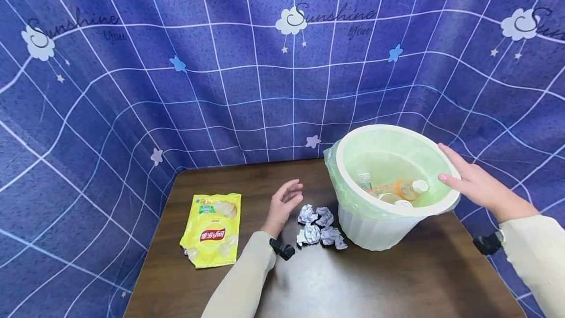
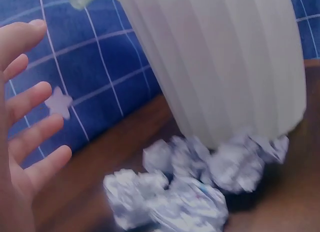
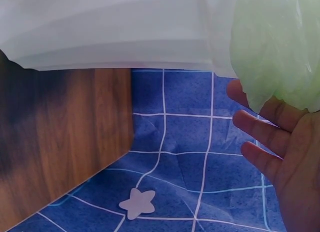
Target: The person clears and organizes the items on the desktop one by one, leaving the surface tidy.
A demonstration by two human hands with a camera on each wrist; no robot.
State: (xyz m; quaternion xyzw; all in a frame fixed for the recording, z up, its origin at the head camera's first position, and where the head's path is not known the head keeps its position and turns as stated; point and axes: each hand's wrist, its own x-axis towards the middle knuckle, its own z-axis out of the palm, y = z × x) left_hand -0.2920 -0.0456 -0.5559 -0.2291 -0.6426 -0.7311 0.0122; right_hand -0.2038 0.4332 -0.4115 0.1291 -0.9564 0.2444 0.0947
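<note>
My left hand (image 1: 283,205) hovers just left of several crumpled paper balls (image 1: 312,233), fingers loosely spread and nothing held. In the left wrist view those balls lie against the foot of a white trash bin (image 2: 215,61). My right hand (image 1: 474,183) holds the bin's right rim, thumb over the inner side and fingers outside. A pale green liner bag (image 3: 280,46) overlaps part of the right fingers in the right wrist view. Inside the bin lie plastic bottles, one with an orange label (image 1: 403,189) and a white cap.
A yellow Lay's chip bag (image 1: 214,232) lies flat on the left of the dark wooden table (image 1: 291,288). Blue gridded curtains (image 1: 247,87) enclose the back and sides of the table.
</note>
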